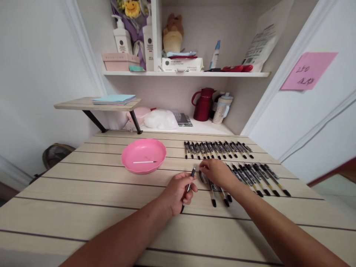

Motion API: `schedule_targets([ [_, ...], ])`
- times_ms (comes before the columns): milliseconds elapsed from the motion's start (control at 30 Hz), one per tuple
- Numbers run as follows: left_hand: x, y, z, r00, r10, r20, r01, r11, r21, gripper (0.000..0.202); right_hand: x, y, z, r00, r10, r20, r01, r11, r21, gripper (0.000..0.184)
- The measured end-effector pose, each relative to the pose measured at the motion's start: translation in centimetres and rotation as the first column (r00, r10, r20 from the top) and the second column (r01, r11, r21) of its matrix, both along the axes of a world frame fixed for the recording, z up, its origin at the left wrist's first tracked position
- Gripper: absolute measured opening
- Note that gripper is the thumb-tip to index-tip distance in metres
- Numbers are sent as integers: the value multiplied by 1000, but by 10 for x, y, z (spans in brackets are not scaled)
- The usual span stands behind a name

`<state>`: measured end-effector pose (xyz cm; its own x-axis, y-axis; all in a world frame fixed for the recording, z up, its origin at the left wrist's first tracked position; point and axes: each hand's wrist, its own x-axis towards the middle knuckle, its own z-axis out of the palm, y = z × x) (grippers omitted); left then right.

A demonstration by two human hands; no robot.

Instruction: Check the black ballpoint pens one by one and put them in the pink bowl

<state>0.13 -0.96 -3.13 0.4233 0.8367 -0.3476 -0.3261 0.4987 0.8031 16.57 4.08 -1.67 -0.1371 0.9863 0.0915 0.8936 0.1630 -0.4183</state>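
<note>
My left hand (178,191) is closed round a black gel pen (192,174), which tilts up with its pointed tip at the top. Just to the right, my right hand (217,172) has its fingers bent together over the near row of pens (251,178). Whatever those fingers pinch is too small or hidden to make out. Several black-capped pens (224,198) stick out below that hand. A second row of similar pens (218,149) lies farther back. In the pink scalloped bowl (144,146), left of my hands, rests a thin white refill (143,162).
Behind the slatted wooden table (94,193) stands a white shelf unit (189,74). A small raised shelf (83,105) on black legs is at the back left. A dark red jug (204,105) and a pale tumbler (222,108) stand at the back right.
</note>
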Motion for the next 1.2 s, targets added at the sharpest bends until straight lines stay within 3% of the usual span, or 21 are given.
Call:
schedule_targets([
  [67, 1, -1, 0, 1000, -12, 0, 12, 1000, 4, 26, -2, -7, 3, 940, -76, -332, 52, 995, -82, 21],
  [167, 2, -3, 0, 1000, -26, -5, 27, 999, 31, 24, -11, -21, 3, 628, -236, -742, 26, 959, -283, 31],
  [200, 3, -3, 0, 1000, -28, -8, 29, 999, 42, 23, -16, -25, 2, 536, -263, -802, -6, 949, -315, 33],
  [267, 4, -4, 0, 1000, -28, -13, 29, 998, 60, 22, -24, -32, -2, 427, -283, -859, -36, 944, -328, 36],
  [433, 5, -5, -2, 1000, -18, -18, 19, 998, 52, 23, -35, -35, -10, 271, -290, -918, 4, 954, -301, 36],
  [633, 3, -5, -2, 998, -61, 13, 60, 998, 30, 22, -31, -34, -9, 215, -317, -924, -63, 939, -337, 34],
  [800, 3, -5, -3, 998, -63, 19, 63, 998, 23, 20, -27, -35, -9, 281, -311, -908, -102, 931, -351, 35],
  [933, 3, -5, -4, 998, -63, 27, 62, 998, 30, 23, -27, -37, -6, 260, -311, -914, -119, 929, -350, 33],
  [1067, 3, -4, -4, 997, -68, 26, 67, 997, 27, 22, -26, -39, -4, 319, -278, -906, -128, 935, -332, 35],
  [1200, 3, -4, -5, 997, -64, 31, 64, 998, 21, 25, -26, -39, -4, 284, -299, -911, -121, 932, -343, 32],
])
